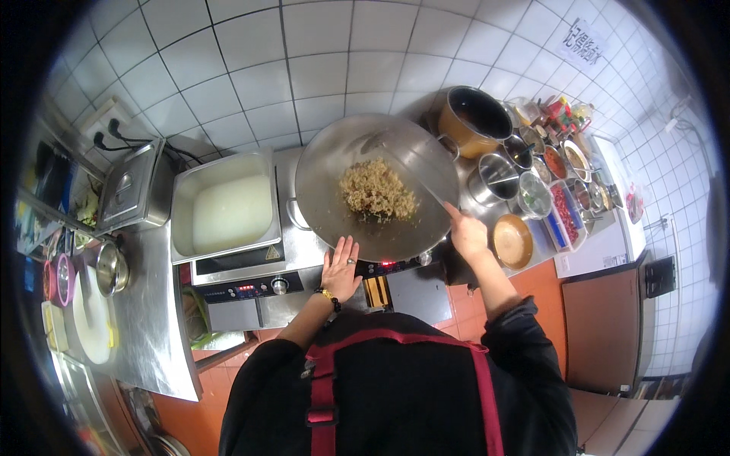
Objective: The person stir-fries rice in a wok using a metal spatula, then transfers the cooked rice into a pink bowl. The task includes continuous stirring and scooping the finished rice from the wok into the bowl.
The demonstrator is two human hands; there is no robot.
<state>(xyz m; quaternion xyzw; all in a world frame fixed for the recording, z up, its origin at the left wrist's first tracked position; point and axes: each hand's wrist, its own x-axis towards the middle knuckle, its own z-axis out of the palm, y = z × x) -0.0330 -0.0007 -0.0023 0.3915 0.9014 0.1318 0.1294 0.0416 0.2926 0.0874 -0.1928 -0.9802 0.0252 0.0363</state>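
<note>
Fried rice (377,191) lies heaped in the middle of a large metal wok (319,171) on the cooker. My right hand (469,232) grips the handle of a long metal wok spatula (419,178) at the wok's right edge, index finger stretched along it. The far end of the spatula rests in the wok beyond the rice, blurred. Flat at the wok's near left edge is my left hand (341,272), fingers apart, holding nothing; a ring and a beaded bracelet are on it. Whether its fingertips press on the rim, I cannot tell.
Left of the wok stands a steel pan of pale liquid (234,211), with a lidded steel container (132,185) beyond. At the right are a deep pot (470,128), a steel pot (491,185), a wooden-coloured bowl (512,241) and several ingredient containers. A cutting board (91,316) lies far left.
</note>
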